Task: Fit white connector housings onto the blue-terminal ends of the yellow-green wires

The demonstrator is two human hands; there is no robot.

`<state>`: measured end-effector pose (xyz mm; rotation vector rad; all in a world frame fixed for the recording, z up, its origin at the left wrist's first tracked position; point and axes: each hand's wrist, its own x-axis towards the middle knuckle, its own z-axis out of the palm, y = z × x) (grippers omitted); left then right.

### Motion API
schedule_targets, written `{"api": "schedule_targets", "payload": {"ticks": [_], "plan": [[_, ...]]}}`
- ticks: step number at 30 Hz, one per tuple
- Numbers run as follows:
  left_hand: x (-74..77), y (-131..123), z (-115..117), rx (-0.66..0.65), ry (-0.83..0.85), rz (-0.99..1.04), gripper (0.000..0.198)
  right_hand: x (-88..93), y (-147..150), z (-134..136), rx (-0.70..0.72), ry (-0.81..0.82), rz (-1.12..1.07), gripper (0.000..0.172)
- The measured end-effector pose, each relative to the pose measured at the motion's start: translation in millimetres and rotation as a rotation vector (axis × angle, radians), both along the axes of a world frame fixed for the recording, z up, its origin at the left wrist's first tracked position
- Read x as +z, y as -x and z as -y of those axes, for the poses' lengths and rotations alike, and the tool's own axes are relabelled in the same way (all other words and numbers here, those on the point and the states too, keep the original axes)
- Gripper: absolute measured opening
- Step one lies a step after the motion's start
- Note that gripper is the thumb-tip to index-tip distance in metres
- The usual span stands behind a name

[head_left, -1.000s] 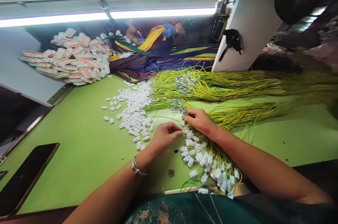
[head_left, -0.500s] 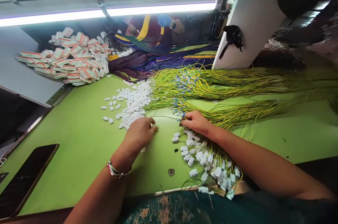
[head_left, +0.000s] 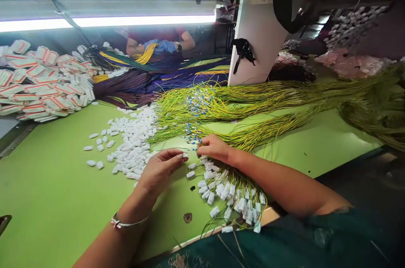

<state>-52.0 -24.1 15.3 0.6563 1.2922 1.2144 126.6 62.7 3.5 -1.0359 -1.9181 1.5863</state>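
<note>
My left hand is closed in a pinch, with a small white plastic connector housing between thumb and fingertip. Just to its right, my right hand pinches a yellow-green wire close to the blue-tipped wire ends; its fingertips partly hide the wire. Only a small gap separates the two hands. Left of them spreads a heap of loose white housings. Below my right forearm lies a bunch of yellow-green wires with white housings on their ends, reaching the table's front edge.
Long yellow-green wire bundles run rightward across the green table. White parts with red-orange markings are piled at the back left. Purple and blue wires lie behind. A co-worker's blue-gloved hands hold yellow wires beyond.
My left hand now shows a white housing in its pinch and sits closer to my right hand's fingertips. The camera view has turned right. The co-worker's gloved hands have come together.
</note>
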Motion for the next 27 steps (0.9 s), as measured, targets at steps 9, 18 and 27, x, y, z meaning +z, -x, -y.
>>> {"api": "schedule_targets", "payload": {"ticks": [9,18,27], "plan": [[-8.4,-17,-4,-0.069,-0.042,-0.024,0.037,8.0,-3,2,0.189,-0.084,0.121,0.018],[-12.1,-20,-4,-0.041,0.011,0.064,0.035,-1.1,0,2,-0.006,-0.220,-0.014,0.012],[-11.5,-3,-4,0.040,-0.052,0.175,0.032,6.4,-1,4,-0.017,-0.113,-0.053,0.014]]}}
